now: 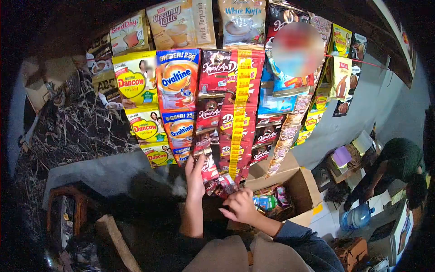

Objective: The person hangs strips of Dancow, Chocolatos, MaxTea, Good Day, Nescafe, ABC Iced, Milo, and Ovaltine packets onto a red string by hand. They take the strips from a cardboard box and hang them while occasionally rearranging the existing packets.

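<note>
A strip of dark red Kapal Api coffee sachets hangs in front of me, its lower end bunched and crumpled. My left hand is closed on the left edge of this strip near the bottom. Just right of the crumpled end is my right hand, fingers curled inward and thumb apart. Whatever its fingertips hold is hidden. Beside the strip hangs a longer run of red sachets with a yellow printed band. Ovaltine sachets hang to the left.
Dancow sachets and more drink packets hang around. Below right stands an open cardboard box with colourful packets inside. Another person bends at the right near a blue water jug. A wooden plank leans lower left.
</note>
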A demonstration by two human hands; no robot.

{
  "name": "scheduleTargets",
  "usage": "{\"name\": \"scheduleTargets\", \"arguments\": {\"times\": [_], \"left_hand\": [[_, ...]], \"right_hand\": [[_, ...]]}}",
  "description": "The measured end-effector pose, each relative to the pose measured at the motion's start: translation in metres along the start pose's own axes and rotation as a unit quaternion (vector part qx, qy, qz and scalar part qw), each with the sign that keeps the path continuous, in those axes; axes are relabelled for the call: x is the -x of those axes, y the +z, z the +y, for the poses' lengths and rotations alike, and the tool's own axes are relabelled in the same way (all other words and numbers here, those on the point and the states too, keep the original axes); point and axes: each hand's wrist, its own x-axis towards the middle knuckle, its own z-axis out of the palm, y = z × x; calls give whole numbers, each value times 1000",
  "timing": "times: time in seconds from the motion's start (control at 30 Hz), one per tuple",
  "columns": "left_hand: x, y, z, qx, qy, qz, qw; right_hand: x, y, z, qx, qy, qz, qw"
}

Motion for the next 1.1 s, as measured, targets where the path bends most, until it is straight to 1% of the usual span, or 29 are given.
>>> {"name": "scheduleTargets", "arguments": {"times": [0.03, 0.07, 0.13, 0.17, 0.2, 0.27, 0.3, 0.33, 0.4, 0.43, 0.47, 0.53, 0.57, 0.6, 0.63, 0.67, 0.73, 0.8, 0.83, 0.87, 0.9, 0.93, 0.97, 1.0, 1.03, 1.07, 1.1], "left_hand": [[1, 2, 0, -6, -6, -14, 1000], [1, -1, -4, -23, -2, -30, 999], [2, 0, -5, -31, -17, -51, 998], [5, 3, -6, -37, -15, -53, 998], [3, 0, -11, -75, 3, -69, 995], [2, -4, -20, -131, 18, -84, 988], [2, -2, -21, -115, -2, -75, 991], [2, -4, -23, -113, 11, -91, 989], [0, -6, -21, -123, 22, -95, 988], [2, -4, -19, -123, 24, -94, 988], [4, -2, -15, -122, 14, -93, 988], [8, 1, -10, -120, 5, -91, 989], [8, 1, -10, -145, 20, -111, 983], [9, 1, -9, -170, 34, -130, 976], [10, 2, -4, -202, 54, -154, 966], [13, 5, 1, -202, 53, -154, 966], [14, 10, 10, -248, 57, -216, 943], [13, 9, 15, -264, 50, -212, 940], [13, 10, 32, -412, 58, -230, 880], [15, 14, 50, -548, 64, -244, 798], [20, 21, 75, -555, 98, -243, 789], [20, 28, 95, -550, 146, -214, 794], [13, 34, 103, -531, 225, -132, 807], [9, 54, 128, -572, 303, -98, 756], [6, 70, 147, -589, 392, -59, 704], [-7, 87, 160, -574, 492, -40, 654], [-22, 103, 170, -551, 585, -20, 595]], "right_hand": [[-4, -3, 4, -32, 36, -17, 999], [-10, -3, 8, -30, 32, -15, 999], [-23, 0, 13, -86, 162, 58, 981], [-29, -3, 14, -95, 200, 25, 975], [-29, 0, 16, -95, 197, 27, 975], [-27, 10, 22, -138, 220, -3, 966], [-28, 8, 24, -205, 259, -79, 940], [-28, 9, 25, -206, 255, -79, 942], [-31, 7, 24, -254, 284, -132, 915], [-37, 1, 21, -283, 288, -99, 910], [-43, 0, 21, -282, 286, -98, 910], [-56, -2, 24, -243, 272, -1, 931], [-67, -2, 28, -250, 229, 73, 938], [-79, -5, 32, -266, 202, 124, 934], [-99, -18, 27, -266, 216, 150, 927], [-114, -28, 28, -248, 184, 169, 936], [-143, -43, 27, -316, 162, 196, 914], [-165, -63, 16, -379, 219, 168, 884], [-173, -56, 31, -343, 170, 170, 908], [-173, -54, 38, -351, 189, 178, 900], [-180, -58, 37, -374, 168, 191, 892], [-187, -63, 34, -397, 147, 203, 883], [-193, -74, 27, -387, 155, 206, 885], [-196, -79, 31, -347, 148, 202, 904], [-202, -82, 33, -306, 111, 223, 919], [-210, -88, 32, -263, 73, 243, 931], [-216, -103, 27, -139, 46, 250, 957]]}}
